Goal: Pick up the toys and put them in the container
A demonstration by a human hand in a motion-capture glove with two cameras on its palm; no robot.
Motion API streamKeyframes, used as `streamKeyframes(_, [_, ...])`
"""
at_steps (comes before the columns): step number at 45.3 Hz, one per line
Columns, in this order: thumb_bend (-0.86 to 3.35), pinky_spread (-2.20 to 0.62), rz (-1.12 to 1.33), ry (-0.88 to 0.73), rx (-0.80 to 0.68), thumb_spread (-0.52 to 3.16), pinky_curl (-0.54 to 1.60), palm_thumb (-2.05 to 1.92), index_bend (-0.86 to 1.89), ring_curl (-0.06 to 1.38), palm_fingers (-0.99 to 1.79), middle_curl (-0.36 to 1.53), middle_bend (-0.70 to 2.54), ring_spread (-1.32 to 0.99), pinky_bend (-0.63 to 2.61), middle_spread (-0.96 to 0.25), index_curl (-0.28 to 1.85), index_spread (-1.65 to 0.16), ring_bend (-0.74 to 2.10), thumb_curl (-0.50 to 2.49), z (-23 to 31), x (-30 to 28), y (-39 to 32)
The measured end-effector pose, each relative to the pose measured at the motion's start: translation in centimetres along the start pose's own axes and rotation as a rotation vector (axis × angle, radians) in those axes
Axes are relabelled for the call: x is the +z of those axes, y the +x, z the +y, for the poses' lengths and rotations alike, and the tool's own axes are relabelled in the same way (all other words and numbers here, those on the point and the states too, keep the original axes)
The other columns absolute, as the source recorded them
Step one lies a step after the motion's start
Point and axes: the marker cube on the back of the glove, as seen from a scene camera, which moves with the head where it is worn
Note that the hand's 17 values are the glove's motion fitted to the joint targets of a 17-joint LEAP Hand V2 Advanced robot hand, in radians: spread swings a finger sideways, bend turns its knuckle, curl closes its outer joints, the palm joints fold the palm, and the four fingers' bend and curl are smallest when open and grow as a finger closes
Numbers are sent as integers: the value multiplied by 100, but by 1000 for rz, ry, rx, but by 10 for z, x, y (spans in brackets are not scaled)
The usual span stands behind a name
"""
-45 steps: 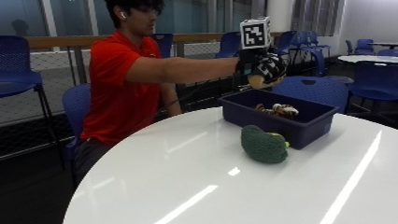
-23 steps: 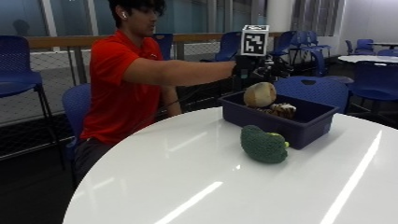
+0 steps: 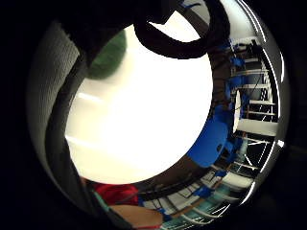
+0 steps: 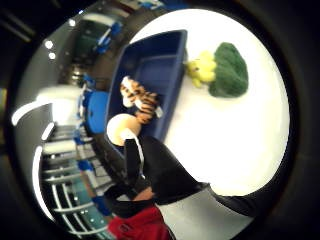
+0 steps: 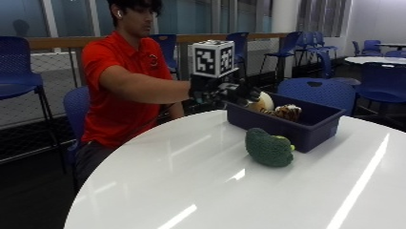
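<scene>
A dark blue container stands at the far side of the round white table. Inside it lie a striped tiger toy and a cream round toy. My gloved right hand hovers at the container's near end with its fingers stretched toward the cream toy and holding nothing. In the thumb side palm view a gloved finger points at the cream toy beside the tiger toy in the container. A green broccoli toy lies on the table against the container's front wall.
Blue chairs stand just behind the container, and another blue chair is at the far left. More tables and chairs fill the room behind. The person's torso is at the table's far edge.
The hand carried the cream toy over the container and let it go. The toy now lies in the container by the tiger toy, and the hand has dropped lower toward the container's end.
</scene>
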Motion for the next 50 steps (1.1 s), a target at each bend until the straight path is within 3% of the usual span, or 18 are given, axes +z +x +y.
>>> streamKeyframes(9, [-8, 8, -33, -24, 133, 100, 31, -10, 15, 31, -18, 35, 14, -1, 79, -7, 27, -34, 17, 30, 44, 38, 85])
streamKeyframes(22, [-8, 9, -17, -60, 210, 100, 30, -9, 15, 29, -18, 31, 13, -1, 76, -6, 27, -34, 16, 25, 70, 70, 128])
streamKeyframes(34, [-7, 9, 37, -66, 158, 100, 31, -8, 14, 27, -18, 28, 14, 0, 74, -6, 26, -33, 17, 23, 43, 74, 101])
streamKeyframes(50, [-7, 8, 37, -79, 78, 100, 32, -7, 14, 26, -17, 26, 14, 0, 73, -6, 25, -33, 17, 23, -35, 77, 40])
